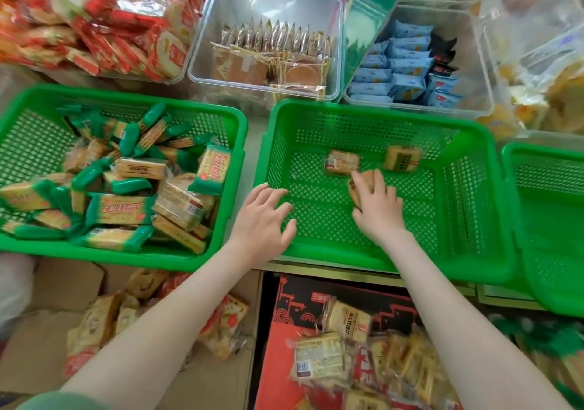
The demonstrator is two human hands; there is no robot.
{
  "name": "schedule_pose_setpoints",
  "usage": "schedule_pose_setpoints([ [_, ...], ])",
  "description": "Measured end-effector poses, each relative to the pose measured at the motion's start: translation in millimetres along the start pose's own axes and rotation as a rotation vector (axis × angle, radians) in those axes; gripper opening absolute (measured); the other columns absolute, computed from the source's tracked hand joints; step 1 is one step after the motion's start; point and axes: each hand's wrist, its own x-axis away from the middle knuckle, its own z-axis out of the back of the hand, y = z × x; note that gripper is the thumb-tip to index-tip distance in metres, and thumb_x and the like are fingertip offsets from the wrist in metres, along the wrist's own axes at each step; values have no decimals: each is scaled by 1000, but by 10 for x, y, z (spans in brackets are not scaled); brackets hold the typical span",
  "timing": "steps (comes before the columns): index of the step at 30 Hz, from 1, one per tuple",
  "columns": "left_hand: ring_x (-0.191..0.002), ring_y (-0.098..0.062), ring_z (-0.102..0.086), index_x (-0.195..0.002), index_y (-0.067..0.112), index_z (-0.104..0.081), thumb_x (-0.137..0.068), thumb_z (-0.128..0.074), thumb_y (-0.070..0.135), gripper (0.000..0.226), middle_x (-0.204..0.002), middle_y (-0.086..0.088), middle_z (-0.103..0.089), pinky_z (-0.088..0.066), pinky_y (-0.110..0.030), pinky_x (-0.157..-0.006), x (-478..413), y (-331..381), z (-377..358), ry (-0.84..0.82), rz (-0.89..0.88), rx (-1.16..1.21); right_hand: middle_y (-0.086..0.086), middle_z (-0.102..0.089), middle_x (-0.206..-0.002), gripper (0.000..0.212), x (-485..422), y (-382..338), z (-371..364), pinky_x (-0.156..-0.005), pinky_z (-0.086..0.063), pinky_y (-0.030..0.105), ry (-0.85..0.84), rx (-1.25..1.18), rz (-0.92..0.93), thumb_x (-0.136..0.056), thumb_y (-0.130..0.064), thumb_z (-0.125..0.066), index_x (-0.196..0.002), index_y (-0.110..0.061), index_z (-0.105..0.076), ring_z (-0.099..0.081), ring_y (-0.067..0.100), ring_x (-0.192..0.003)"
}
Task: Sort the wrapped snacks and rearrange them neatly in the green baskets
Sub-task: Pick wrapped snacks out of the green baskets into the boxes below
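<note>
Right hand [377, 208] grips snack packet [360, 183] in middle basket [379, 113] (bare floor rightward); left hand [262, 216] splayed over left rim.

Wrapped tan packs, green perforated plastic basket [467, 188]
One pack [357, 189] in the right grip [376, 202]; two packs [342, 163] just beyond.

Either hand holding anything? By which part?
Right hand grips a wrapped snack from above, fingers curled over its top. Left hand holds nothing.
</note>
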Motion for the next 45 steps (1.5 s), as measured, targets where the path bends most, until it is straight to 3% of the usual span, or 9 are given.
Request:
schedule_pose_setpoints([
  [8,-94,-30,-63,-91,7,-71,-85,-47,14,25,-103,-12,-67,-51,-43,-86,451,-111,123,223,-26,326,11,-23,-155,76,840,-896,194,-101,-30,48,292,-318,196,-84,-27,-65,-150,-28,-26,-33,34,-124],
  [19,-113,-28,-56,-118,-2,-63,-88,-52,5,33,-121,-17,-62,-41,-35,-103,2469,-1171,149,310,89,247,13,-34,-146,71,1487,-2336,-476,-102,-33,42,478,-444,550,-83,-28,-64,-145,-12,-32,-41,31,-121],
  [24,-108,-31,-58,-117,-4,-61,-87,-50,7,35,-118,-19,-62,-46,-39,-98,3081,-1591,-98,256,238,203,11,-37,-148,88,1710,-2754,-1167,-96,-44,46,198,-231,828,-72,-24,-75,-147,-16,-29,-42,30,-122],
  [27,-114,-33,-55,-125,-4,-57,-82,-56,8,45,-126,-19,-57,-45,-43,-97,3325,-1726,-266,144,371,217,9,-29,-155,85,1734,-2877,-1547,-105,-36,50,-97,2,809,-84,-22,-67,-153,-19,-17,-35,33,-135],
  [30,-117,-36,-52,-131,-3,-52,-84,-56,13,50,-134,-20,-51,-47,-44,-94,3473,-1756,-368,35,452,210,10,-34,-153,87,1713,-2998,-1720,-101,-41,50,-111,143,759,-74,-27,-79,-148,-19,-34,-44,34,-132],
  [35,-123,-41,-48,-133,-3,-48,-84,-49,15,52,-134,-23,-49,-44,-51,-101,3383,-1669,-328,3,534,289,5,2,-161,95,1703,-3089,-1744,-115,4,46,-22,134,775,-90,-38,-61,-148,-28,13,-2,28,-148],
  [37,-121,-36,-50,-131,-2,-50,-86,-40,22,53,-131,-20,-52,-43,-49,-102,3223,-1604,-208,48,505,304,5,-9,-161,92,1725,-3074,-1643,-114,7,44,-5,129,783,-88,-40,-61,-151,-28,6,-11,28,-147],
  [41,-117,-29,-52,-128,-1,-53,-90,-53,13,40,-124,-16,-56,-47,-44,-99,2786,-1430,59,231,372,333,11,-37,-150,60,1695,-2854,-1255,-109,-27,47,125,-124,798,-90,-27,-54,-145,-14,-37,-38,33,-132],
  [45,-115,-28,-53,-127,-1,-56,-91,-56,13,38,-124,-17,-58,-47,-40,-100,2224,-1155,301,352,226,341,12,-50,-134,44,1484,-2363,-634,-105,-33,30,395,-335,774,-93,-15,-44,-136,-4,-47,-45,27,-115],
])
